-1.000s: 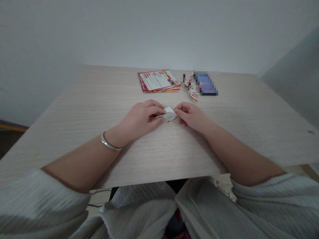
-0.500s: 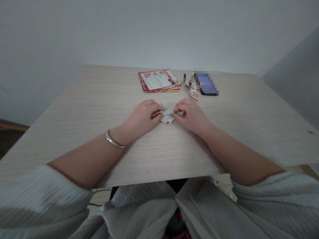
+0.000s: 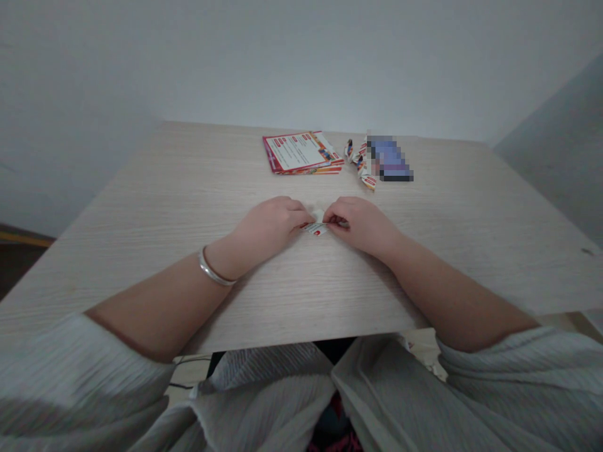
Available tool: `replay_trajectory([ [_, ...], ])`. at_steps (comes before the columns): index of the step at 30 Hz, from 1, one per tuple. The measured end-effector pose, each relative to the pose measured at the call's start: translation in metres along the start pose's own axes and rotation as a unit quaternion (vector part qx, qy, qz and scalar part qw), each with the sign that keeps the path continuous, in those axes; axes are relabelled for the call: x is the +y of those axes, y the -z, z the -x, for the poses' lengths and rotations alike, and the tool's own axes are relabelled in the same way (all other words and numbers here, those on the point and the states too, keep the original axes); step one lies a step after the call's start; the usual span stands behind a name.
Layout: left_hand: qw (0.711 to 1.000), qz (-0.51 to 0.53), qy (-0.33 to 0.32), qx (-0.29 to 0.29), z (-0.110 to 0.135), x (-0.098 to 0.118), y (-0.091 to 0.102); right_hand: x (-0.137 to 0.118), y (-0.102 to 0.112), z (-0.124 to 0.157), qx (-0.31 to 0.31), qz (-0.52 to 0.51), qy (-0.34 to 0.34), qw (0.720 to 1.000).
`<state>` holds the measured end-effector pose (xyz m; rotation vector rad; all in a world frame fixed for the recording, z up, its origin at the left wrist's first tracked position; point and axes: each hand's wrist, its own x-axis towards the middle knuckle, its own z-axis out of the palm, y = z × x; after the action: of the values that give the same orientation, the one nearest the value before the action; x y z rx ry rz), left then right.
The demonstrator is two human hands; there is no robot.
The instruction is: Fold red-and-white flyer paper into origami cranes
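Printed paper slip (image 3: 317, 228), folded small, lies pinned flat on the tabletop (image 3: 188, 188), left hand (image 3: 271, 223) and right hand (image 3: 360, 221) each pinching one end; leaflets (image 3: 301, 152) lie beyond it.

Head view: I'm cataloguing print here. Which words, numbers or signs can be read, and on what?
Stack of leaflets: red headings and text lines, too small to read.
Folded paper between left hand and right hand: print too blurred.
Nothing else bears readable text.
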<state>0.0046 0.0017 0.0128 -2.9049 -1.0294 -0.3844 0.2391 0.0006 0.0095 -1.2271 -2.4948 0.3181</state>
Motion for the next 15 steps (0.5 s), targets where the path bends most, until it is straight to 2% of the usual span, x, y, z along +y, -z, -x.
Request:
replay_trajectory([
  [9, 0.995, -0.079, -0.012, -0.055, 0.004, 0.012, 0.006, -0.003, 0.011, 0.008, -0.046, 0.089, 0.006, 0.995],
  [15, 0.997, -0.041, -0.041, -0.042, 0.009, 0.011, -0.003, -0.002, 0.013, 0.008, -0.026, 0.139, -0.028, 0.989],
])
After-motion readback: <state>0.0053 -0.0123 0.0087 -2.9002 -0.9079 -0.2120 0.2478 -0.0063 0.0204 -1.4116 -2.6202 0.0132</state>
